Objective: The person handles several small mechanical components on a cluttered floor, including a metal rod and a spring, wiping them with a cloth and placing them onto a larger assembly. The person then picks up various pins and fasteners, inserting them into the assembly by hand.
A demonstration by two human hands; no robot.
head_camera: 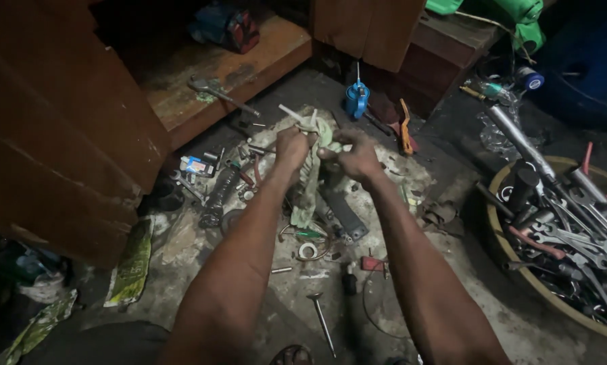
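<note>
Left hand (292, 147) and right hand (357, 157) both closed on pale green rag (311, 177) (hanging down), above scattered tools (317, 233).

My left hand (292, 147) and right hand (357, 157) are bare: no gloves, rings or watch. Both forearms are uncovered too, no sleeves anywhere along them. Nearer me than the hands, low in view, dark trousers cover my knee (107, 343), and a sandal (291, 354) peeks in.
</note>
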